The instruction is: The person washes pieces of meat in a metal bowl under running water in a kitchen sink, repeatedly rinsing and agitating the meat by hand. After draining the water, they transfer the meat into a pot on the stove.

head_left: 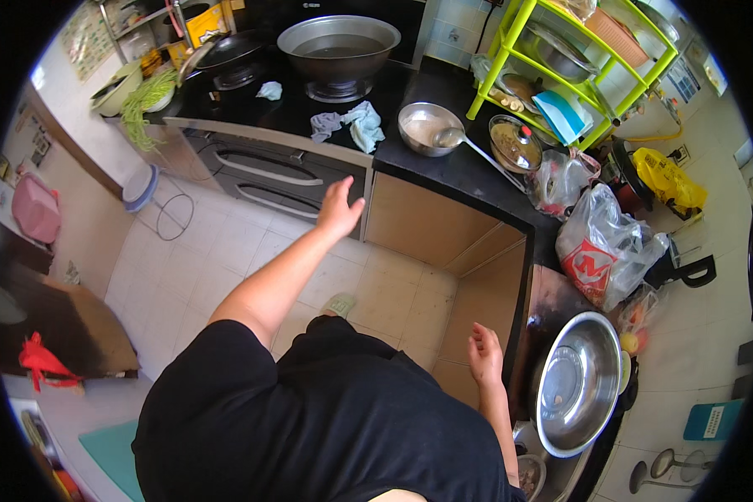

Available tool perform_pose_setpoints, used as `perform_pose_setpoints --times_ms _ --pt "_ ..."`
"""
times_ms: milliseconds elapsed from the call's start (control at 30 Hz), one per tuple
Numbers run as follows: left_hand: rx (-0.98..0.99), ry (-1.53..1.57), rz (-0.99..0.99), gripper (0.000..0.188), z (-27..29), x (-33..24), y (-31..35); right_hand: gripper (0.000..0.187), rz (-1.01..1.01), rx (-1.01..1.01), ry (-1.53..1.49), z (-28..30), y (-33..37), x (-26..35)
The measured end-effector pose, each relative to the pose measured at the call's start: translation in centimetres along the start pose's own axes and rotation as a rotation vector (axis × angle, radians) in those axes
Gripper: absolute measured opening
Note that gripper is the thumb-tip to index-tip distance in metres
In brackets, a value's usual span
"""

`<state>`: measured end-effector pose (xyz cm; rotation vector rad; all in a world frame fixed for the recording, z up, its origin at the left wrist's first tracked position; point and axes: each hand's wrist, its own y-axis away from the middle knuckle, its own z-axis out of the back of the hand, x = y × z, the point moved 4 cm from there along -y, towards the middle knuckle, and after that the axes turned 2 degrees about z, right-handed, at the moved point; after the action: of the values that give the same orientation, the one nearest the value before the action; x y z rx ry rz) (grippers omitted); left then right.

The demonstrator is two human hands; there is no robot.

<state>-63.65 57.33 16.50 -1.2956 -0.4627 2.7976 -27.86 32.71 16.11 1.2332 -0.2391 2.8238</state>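
My left hand (340, 211) is stretched forward in the air, thumb apart from the fingers and nothing in it. Past it, at the counter's front edge, lie a pale blue cloth (363, 126) and a grey cloth (325, 126). My right hand (485, 356) hangs beside the right counter with loosely bent, parted fingers, also holding nothing. Closest to it is a large steel basin (549, 386). Farther off, a metal bowl (427, 144) holds a whitish substance, and a long-handled ladle (453, 138) rests in it. A big pot (286, 38) of liquid stands on the stove.
A lidded glass bowl (514, 144) and plastic bags (598, 243) crowd the counter corner under a green rack (495, 63). A lidded wok (230, 52) and green long beans (146, 105) are at the far left. On the floor stands a round stool (141, 186).
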Motion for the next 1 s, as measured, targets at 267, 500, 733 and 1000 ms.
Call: perform_pose_setpoints --times_ms 267,500,733,1000 --pt "-0.04 -0.296 0.201 0.062 0.1 4.8 -19.1 0.027 -0.327 -0.114 -0.177 -5.8 -5.5 -1.8" --pt "0.357 -0.545 0.192 0.063 -2.6 6.5 -26.1 0.024 -0.268 -0.051 -0.117 -11.6 -11.1 4.1" --pt "0.34 -0.409 -0.428 0.031 -6.7 3.7 -18.7 0.021 -0.402 -0.046 -0.042 -12.0 -10.8 5.9" --pt "1.422 0.679 0.21 0.032 -12.5 -6.6 -0.6 0.061 -0.462 -0.251 -0.63 -11.1 -10.2 7.2"
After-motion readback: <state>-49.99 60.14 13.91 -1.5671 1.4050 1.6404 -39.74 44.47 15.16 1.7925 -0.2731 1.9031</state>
